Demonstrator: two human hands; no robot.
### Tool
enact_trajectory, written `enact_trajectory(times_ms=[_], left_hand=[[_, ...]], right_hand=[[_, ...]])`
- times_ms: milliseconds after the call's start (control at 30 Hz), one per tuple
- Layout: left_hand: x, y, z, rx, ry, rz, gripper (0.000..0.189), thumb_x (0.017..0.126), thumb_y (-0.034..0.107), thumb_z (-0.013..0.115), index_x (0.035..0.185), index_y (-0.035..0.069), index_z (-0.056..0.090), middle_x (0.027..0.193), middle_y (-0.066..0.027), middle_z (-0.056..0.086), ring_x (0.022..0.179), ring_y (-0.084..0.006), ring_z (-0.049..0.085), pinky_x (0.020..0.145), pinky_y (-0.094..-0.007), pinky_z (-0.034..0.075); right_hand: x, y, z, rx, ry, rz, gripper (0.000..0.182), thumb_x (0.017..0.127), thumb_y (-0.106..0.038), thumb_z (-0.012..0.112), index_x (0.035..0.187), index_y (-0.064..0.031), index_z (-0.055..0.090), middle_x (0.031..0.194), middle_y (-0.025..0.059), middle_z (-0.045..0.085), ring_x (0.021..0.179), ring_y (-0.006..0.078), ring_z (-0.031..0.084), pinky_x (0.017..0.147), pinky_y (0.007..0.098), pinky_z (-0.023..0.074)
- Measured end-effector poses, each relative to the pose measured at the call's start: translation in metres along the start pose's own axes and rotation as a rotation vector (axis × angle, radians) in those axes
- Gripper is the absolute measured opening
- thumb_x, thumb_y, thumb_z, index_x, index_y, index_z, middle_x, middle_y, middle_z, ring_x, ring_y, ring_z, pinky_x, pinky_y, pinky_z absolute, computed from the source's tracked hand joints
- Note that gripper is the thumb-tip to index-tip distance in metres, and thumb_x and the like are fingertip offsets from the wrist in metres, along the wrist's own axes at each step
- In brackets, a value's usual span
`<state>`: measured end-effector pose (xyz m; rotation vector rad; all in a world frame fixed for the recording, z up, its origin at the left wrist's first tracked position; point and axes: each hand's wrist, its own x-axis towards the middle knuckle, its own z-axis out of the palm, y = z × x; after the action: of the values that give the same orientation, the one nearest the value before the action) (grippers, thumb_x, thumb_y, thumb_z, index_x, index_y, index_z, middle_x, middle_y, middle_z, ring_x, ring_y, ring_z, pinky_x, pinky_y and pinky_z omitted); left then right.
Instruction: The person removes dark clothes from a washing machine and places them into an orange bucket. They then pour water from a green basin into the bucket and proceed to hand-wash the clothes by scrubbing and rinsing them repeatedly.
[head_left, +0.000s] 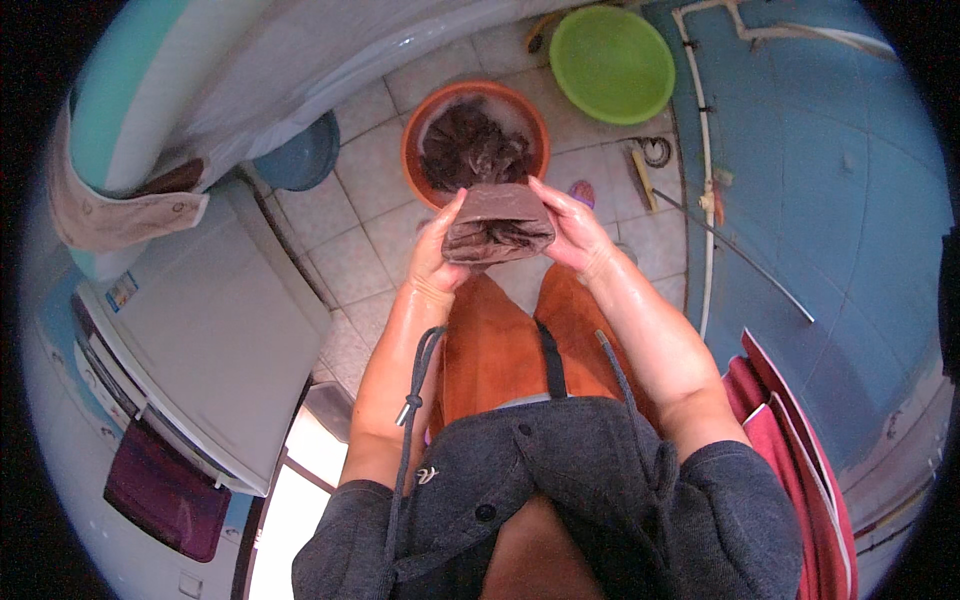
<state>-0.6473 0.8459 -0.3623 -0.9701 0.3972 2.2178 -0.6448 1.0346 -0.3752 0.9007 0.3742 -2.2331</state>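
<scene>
Between my two wet hands, above my knees, is a wet brown piece of cloth (499, 225), its folded edge open towards me like a cuff or waistband. My left hand (439, 251) grips its left side and my right hand (571, 229) its right side; some fingers are hidden beneath and behind it. Just beyond them, an orange plastic basin (543, 127) stands on the tiled floor. Dark wet fabric (472, 142) lies bunched in it, with whitish suds or cloudy water around it.
A green basin (613, 66) is at the upper right, a blue basin (304, 154) at the upper left. A long-handled floor tool (643, 180) leans against the blue wall near white pipes (706, 150). A white appliance (217, 300) stands left; red fabric (795, 450) hangs at the lower right.
</scene>
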Motion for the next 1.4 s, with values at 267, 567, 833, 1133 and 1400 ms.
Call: enact_trajectory(times_ms=[267, 567, 833, 1133, 1400], left_hand=[[0.000, -0.012, 0.004, -0.021, -0.005, 0.133, 0.033, 0.092, 0.023, 0.051, 0.118, 0.002, 0.053, 0.116, -0.0109, 0.056, 0.106, -0.0240, 0.055, 0.093, -0.0388, 0.045], [0.011, -0.030, -0.035, -0.137, -0.197, -0.102, 0.029, 0.088, 0.023, 0.059, 0.111, 0.005, 0.055, 0.102, -0.0076, 0.059, 0.090, -0.0205, 0.058, 0.080, -0.0347, 0.050], [0.016, -0.064, -0.006, 0.020, 0.344, 0.175, 0.020, 0.093, 0.032, 0.047, 0.092, 0.012, 0.053, 0.084, -0.0005, 0.054, 0.077, -0.0148, 0.054, 0.069, -0.0308, 0.046], [-0.006, -0.091, 0.010, 0.861, 0.115, 0.230, 0.025, 0.095, 0.028, 0.043, 0.093, 0.008, 0.058, 0.076, 0.0042, 0.052, 0.069, -0.0079, 0.047, 0.062, -0.0235, 0.040], [0.000, -0.076, -0.038, 0.299, 0.566, 0.058, 0.033, 0.092, 0.035, 0.047, 0.110, 0.008, 0.054, 0.111, -0.0052, 0.058, 0.095, -0.0186, 0.054, 0.088, -0.0306, 0.041]], right_hand=[[-0.025, 0.014, 0.026, -1.503, 0.111, -0.776, 0.041, 0.077, -0.019, 0.067, 0.114, -0.0057, 0.054, 0.107, 0.0128, 0.054, 0.103, 0.0254, 0.053, 0.086, 0.0340, 0.0438], [-0.025, 0.063, 0.033, -1.237, 0.024, -0.687, 0.021, 0.075, -0.003, 0.047, 0.090, -0.0035, 0.062, 0.081, 0.0128, 0.061, 0.080, 0.0209, 0.061, 0.073, 0.0308, 0.0481], [0.031, 0.056, 0.015, -1.649, 0.503, -0.677, 0.029, 0.084, -0.031, 0.052, 0.068, -0.0085, 0.062, 0.069, 0.0148, 0.061, 0.062, 0.0337, 0.060, 0.054, 0.0438, 0.0458], [0.076, 0.025, -0.083, -0.574, 0.331, 0.081, 0.037, 0.087, -0.034, 0.056, 0.083, 0.0026, 0.060, 0.076, 0.0152, 0.065, 0.065, 0.0277, 0.064, 0.060, 0.0356, 0.0509], [0.065, 0.030, -0.010, -0.885, 0.343, -0.370, 0.018, 0.084, -0.016, 0.051, 0.091, 0.0001, 0.055, 0.078, 0.0161, 0.060, 0.064, 0.0282, 0.061, 0.058, 0.0404, 0.0497]])
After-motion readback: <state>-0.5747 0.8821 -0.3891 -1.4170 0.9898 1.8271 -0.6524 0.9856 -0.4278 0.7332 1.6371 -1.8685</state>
